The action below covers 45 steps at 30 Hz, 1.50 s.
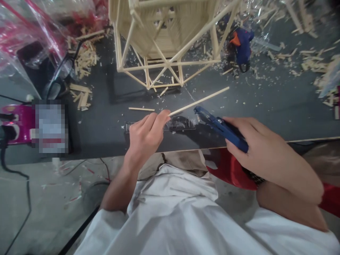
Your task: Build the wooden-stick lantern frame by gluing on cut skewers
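Stick's (200, 100) left end hidden in left hand (147, 129), centre of frame. Ruler (183, 124) partly covered there; markings too small to read. Part of blue tool (221, 127) hidden by right hand (256, 147), right of centre. Wooden frame (167, 64) cut off at top edge, pink box (24, 124) at left edge. Object (51, 125) beside box blurred into squares.

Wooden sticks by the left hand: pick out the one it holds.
The longer stick, slanting from the left hand; the shorter stick lies loose on the table.
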Motion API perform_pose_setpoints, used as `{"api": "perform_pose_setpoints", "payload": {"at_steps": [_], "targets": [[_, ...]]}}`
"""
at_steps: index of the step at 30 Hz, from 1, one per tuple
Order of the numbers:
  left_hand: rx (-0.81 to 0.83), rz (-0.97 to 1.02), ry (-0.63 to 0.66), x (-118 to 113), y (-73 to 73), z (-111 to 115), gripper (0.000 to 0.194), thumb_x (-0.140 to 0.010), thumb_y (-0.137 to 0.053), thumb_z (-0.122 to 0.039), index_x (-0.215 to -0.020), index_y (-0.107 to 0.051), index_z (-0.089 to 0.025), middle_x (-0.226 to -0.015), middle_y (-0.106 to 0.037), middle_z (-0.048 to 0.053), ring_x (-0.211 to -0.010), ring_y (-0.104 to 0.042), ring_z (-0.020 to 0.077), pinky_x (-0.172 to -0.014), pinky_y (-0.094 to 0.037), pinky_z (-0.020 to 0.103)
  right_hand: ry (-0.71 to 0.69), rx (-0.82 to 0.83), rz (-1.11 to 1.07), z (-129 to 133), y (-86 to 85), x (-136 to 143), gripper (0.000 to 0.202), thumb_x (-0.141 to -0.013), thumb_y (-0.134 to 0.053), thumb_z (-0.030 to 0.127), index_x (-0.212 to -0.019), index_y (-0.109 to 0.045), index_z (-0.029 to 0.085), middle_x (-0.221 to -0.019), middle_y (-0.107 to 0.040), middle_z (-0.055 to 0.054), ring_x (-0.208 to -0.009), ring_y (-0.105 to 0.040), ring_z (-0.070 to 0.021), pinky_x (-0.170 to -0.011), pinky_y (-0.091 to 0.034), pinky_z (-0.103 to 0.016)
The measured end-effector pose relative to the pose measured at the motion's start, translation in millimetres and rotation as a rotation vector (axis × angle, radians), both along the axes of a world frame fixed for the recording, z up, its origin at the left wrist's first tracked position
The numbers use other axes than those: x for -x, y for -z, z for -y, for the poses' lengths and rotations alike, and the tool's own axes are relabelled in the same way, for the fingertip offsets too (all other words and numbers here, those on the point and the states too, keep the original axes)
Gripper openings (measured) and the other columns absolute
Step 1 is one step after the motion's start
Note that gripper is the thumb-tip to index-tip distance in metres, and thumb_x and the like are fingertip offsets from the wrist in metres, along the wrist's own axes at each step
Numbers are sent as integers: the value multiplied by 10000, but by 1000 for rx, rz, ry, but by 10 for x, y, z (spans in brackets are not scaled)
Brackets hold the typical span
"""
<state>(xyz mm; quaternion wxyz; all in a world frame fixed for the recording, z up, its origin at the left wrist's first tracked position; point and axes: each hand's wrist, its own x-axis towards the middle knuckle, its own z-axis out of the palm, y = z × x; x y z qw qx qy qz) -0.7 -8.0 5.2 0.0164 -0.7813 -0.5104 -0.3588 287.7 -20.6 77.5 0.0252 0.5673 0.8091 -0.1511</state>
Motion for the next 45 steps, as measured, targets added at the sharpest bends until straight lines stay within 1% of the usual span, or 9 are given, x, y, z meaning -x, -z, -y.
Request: {"api": "perform_pose_setpoints", "payload": {"at_steps": [3, 6, 9, 13, 18, 23, 30, 41, 45], "targets": [[-29, -2, 6, 0, -12, -6, 238, -1091, -502, -202, -1097, -736, -163, -699, -634, 7, -610, -602, 91, -611, -414, 208, 4, 49, -44, -27, -26, 118, 507, -997, -461, 353, -1458, -540, 157, -1341, -681, -175, -1178, -698, -376, -964, -582, -514], [-29, -10, 12, 2, -22, -4, 228, -1089, -499, -185, -1117, -723, -157, -742, -670, 18, -612, -610, 90, -614, -415, 215, 21, 157, -107, -74, -80, 230, 474, -1016, -465, 383, -1443, -554, 199, -1332, -691, -150, -1121, -718, -355, -909, -589, -479], [-24, -10, 21, 9, -20, 5, 205, -1079, -519, -175, -1137, -714, -148, -781, -701, 31, -631, -630, 97, -611, -412, 220, 19, 246, -185, -136, -149, 375, 444, -1031, -460, 406, -1413, -578, 214, -1279, -712, -127, -1072, -726, -331, -845, -590, -435], [-36, -18, 10, 19, -13, 15, 211, -1077, -527, -189, -1162, -715, -144, -807, -722, 41, -641, -646, 107, -613, -414, 230, 26, 292, -253, -174, -189, 592, 414, -1038, -457, 429, -1346, -612, 200, -1183, -726, -128, -982, -728, -312, -796, -586, -418], [-17, 13, -6, 26, -21, 22, 255, -1093, -487, -198, -1202, -711, -143, -864, -746, 55, -676, -675, 107, -620, -421, 225, 40, 220, -330, -89, -137, 773, 406, -1036, -473, 388, -1359, -591, 173, -1224, -706, -143, -1095, -708, -321, -908, -581, -436], [-24, 26, -20, 27, -26, 30, 244, -1092, -484, -192, -1116, -722, -144, -835, -736, 45, -626, -647, 99, -610, -412, 230, 66, 173, -356, 5, -90, 855, 389, -1024, -484, 354, -1366, -572, 189, -1237, -690, -143, -1135, -698, -321, -937, -588, -448], [-44, 7, -35, 37, -30, 22, 282, -1100, -451, -196, -1013, -716, -150, -726, -682, 18, -573, -609, 101, -583, -409, 240, 97, 89, -324, 104, 9, 949, 446, -1023, -484, 351, -1439, -523, 196, -1311, -647, -180, -1245, -659, -363, -1031, -570, -540], [-31, 74, -40, 51, 9, 40, 277, -1102, -467, -239, -1112, -731, -154, -763, -702, 30, -597, -625, 104, -615, -456, 232, 92, 91, -341, 129, 24, 964, 486, -1048, -452, 348, -1497, -490, 165, -1377, -623, -193, -1300, -640, -355, -1080, -561, -534], [-28, 64, -48, 51, 10, 36, 290, -1108, -462, -255, -1145, -732, -159, -751, -701, 29, -608, -641, 110, -607, -464, 232, 89, 97, -355, 121, 23, 941, 479, -1048, -458, 347, -1506, -487, 210, -1395, -623, -173, -1315, -638, -351, -1090, -559, -545]]}}
